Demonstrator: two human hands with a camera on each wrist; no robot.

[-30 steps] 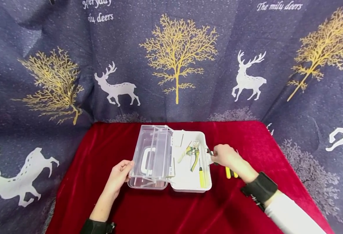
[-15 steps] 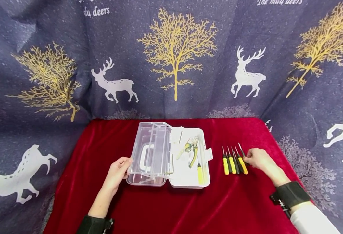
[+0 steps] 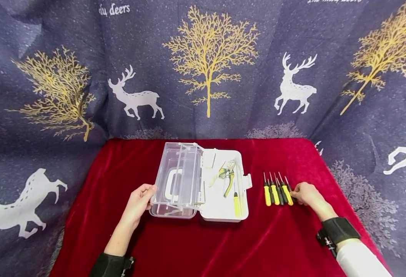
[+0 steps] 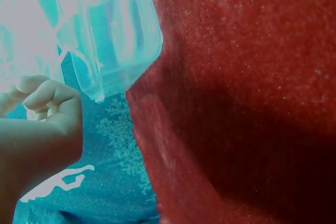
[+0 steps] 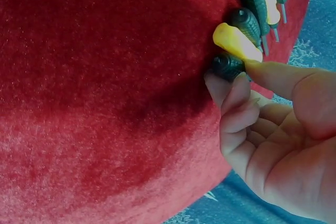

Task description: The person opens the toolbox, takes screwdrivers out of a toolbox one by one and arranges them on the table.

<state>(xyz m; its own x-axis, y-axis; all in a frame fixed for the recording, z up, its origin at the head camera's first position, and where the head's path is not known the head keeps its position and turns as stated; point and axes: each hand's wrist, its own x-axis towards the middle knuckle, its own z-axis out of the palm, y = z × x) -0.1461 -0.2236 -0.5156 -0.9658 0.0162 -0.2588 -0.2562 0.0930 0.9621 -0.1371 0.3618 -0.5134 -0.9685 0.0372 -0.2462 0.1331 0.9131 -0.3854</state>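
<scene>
My left hand (image 3: 138, 202) pinches the near left edge of the clear plastic lid (image 3: 189, 181), which is swung back on a white toolbox (image 3: 220, 211). At the right end of a row of screwdrivers, my right hand (image 3: 308, 194) pinches a black-handled screwdriver (image 5: 228, 66) between thumb and fingers, low at the cloth. Beside it lies a yellow-handled screwdriver (image 5: 233, 40); several more yellow and black ones (image 3: 274, 194) line up leftward, shafts pointing away. Inside the box are green-and-yellow pliers (image 3: 228, 179), a yellow-handled screwdriver (image 3: 237, 204) and a hex key (image 3: 214, 159).
Another hex key (image 3: 204, 192) lies by the hinge side of the box. A white latch (image 3: 247, 181) sticks out from the box's right side, between box and screwdriver row. Red velvet cloth (image 3: 196, 250) covers the table; a patterned curtain (image 3: 203, 127) hangs behind.
My right hand has moved from the box's right edge to the right end of the row with the black-handled screwdriver, then slightly nearer to me. The left hand has stayed on the lid.
</scene>
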